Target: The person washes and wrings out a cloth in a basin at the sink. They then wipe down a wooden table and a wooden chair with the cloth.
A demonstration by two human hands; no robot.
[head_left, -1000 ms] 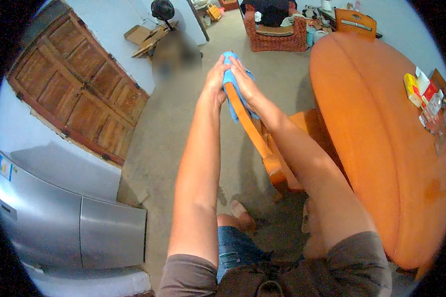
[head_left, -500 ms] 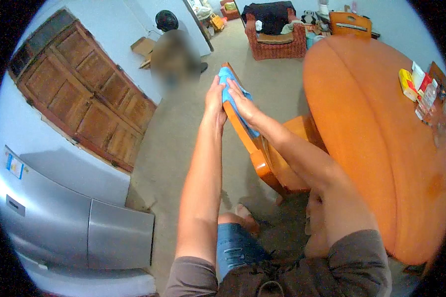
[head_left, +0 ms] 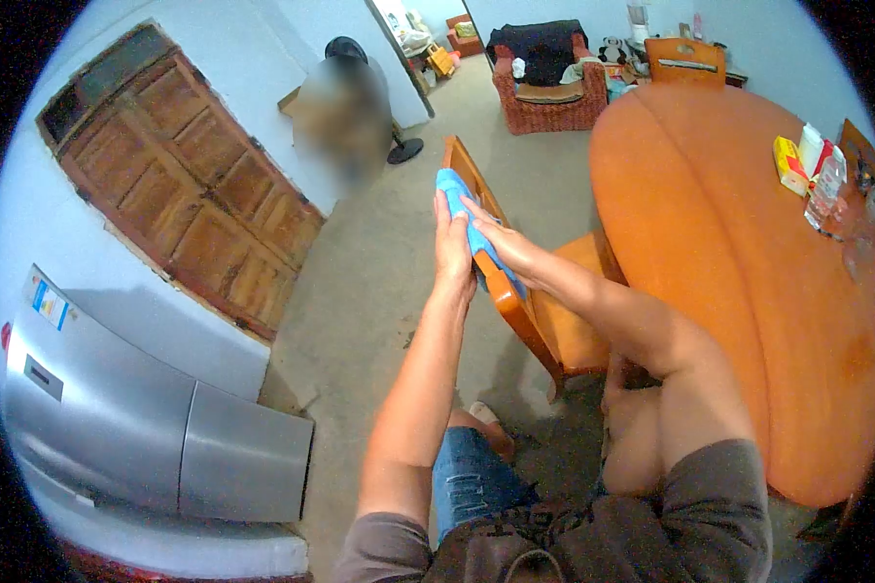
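A blue cloth [head_left: 454,185] is folded over the top rail of a wooden chair [head_left: 576,335]. My left hand [head_left: 451,243] presses the cloth from the left side of the rail, fingers pointing away from me. On the other side, my right hand [head_left: 507,245] holds the cloth against the chair back, so the rail is sandwiched between both palms. Part of the cloth hangs down behind my right hand and is partly hidden by it. The far end of the rail sticks out bare beyond the cloth.
An oval wooden table [head_left: 690,243] stands to the right, with a yellow box [head_left: 790,166] and a clear bottle [head_left: 825,192] on it. A silver fridge [head_left: 243,452] is at left, near wooden doors [head_left: 180,185]. An armchair [head_left: 549,102] and a black fan base [head_left: 405,151] stand farther back.
Both hands and the cloth have slid along the chair's top rail toward me, leaving more of its far end bare. The whole view has shifted slightly.
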